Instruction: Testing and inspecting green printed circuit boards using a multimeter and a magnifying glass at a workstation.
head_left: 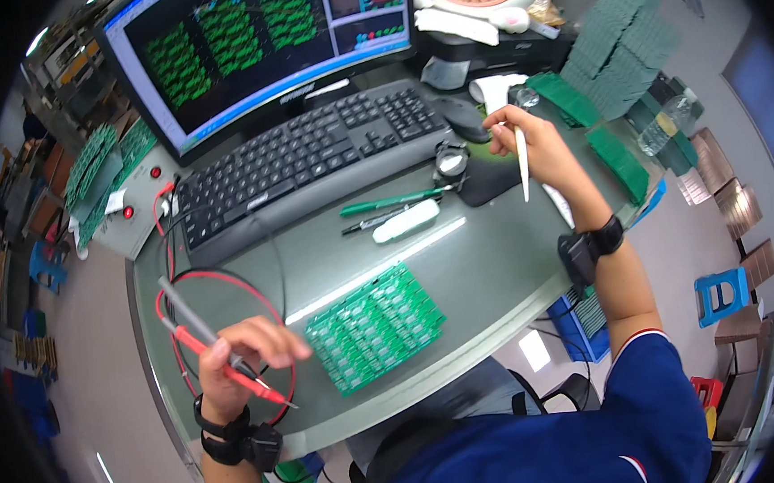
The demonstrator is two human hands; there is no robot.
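My left forearm [229, 481] rises from the lower edge at the frame's lower left; my left hand [238, 360] grips, its blurred fingers [273, 339] curled and pointing right. My right forearm [628, 283] reaches up the right side to the upper right, where my right hand [537, 146] points leftward, its fingers bent in a light pinch.

I see a circuit board panel [377, 327] in bright green, patterned with pale repeating rows; a red probe [258, 389]; a grey probe [190, 316]; a white pen [523, 162]; a black keyboard [309, 153]; a grey-green bench [488, 275]; a navy-blue shirt [528, 456], white-edged at the sleeve.
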